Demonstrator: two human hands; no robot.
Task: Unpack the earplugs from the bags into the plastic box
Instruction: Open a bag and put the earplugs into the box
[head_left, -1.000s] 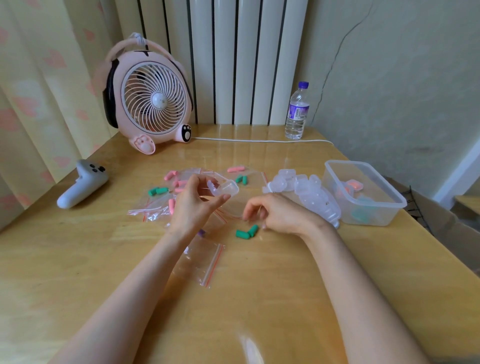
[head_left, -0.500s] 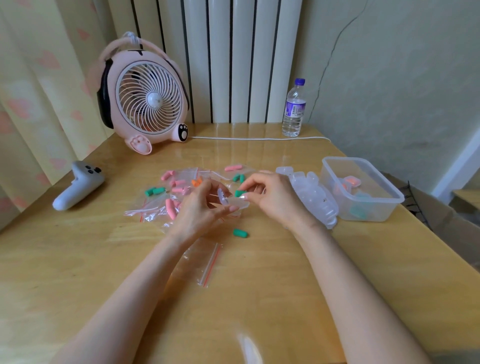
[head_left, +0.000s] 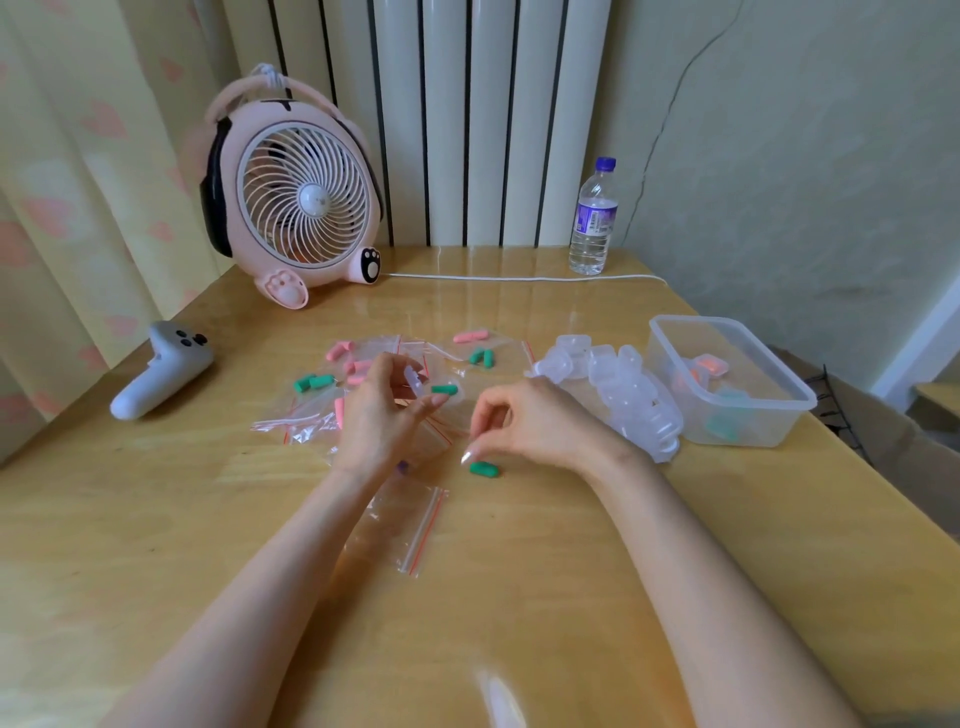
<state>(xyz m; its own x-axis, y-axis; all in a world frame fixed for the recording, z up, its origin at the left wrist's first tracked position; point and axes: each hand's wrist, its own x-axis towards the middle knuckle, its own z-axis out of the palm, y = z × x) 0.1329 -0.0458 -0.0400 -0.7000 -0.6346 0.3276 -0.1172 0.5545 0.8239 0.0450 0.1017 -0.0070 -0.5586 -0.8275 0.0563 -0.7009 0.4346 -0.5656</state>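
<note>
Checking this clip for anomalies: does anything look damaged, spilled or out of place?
A long crack climbs the wall above the water bottle. On the table, loose earplugs and opened bags look like normal unpacking clutter.

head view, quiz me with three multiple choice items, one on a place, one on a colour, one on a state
1. Where on the table is the box?
A. its right side
B. its far left corner
C. its near edge

2. What colour is the earplug by the right hand?
A. pink
B. green
C. orange

3. What is the left hand doing?
A. lying flat on the table
B. holding a clear case
C. clenched and empty

Answers:
1. A, the box stands to the right of both hands.
2. B, the earplug shows green against the wood.
3. B, the fingers curl round the case above the table.
</note>
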